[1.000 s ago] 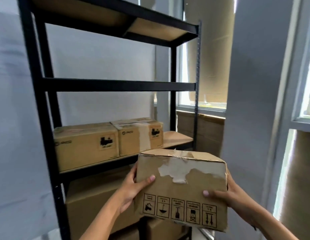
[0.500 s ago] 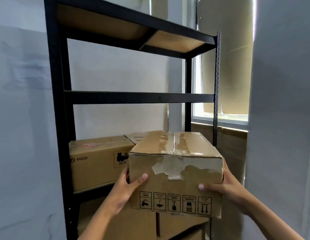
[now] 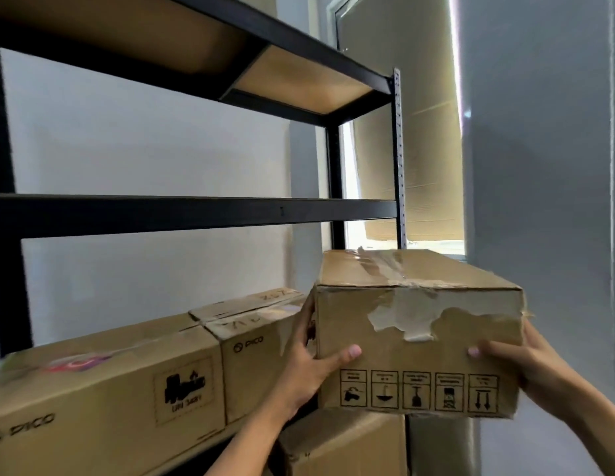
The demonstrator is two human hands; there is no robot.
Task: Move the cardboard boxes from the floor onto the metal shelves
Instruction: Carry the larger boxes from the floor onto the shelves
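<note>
Held box: a brown cardboard box (image 3: 416,334) sits in the lower right of the frame, carried level in the air in front of the shelves, to the right of the boxes already stored.
Box surface: clear tape runs along the top seam; on the front face a strip of the outer paper is torn off, leaving a pale ragged patch; a row of five black handling symbols is printed along the bottom edge; the lower right corner is crumpled.
Left hand: the left hand (image 3: 308,369) grasps the box's left side, thumb laid across the front face.
Right hand: the right hand (image 3: 519,365) grasps the box's right edge, thumb on the front face, fingers wrapped out of sight behind.
Stored boxes: a long box (image 3: 103,400) and a smaller box (image 3: 254,355), each printed "PICO", stand side by side touching, in the lower left.
Lower box: another box (image 3: 347,444) lies beneath the held one, at the bottom edge.
Shelves: the black metal shelves (image 3: 196,214) fill the left and centre; two upper levels show.
Window: a covered window (image 3: 426,149) lies behind the right post.
</note>
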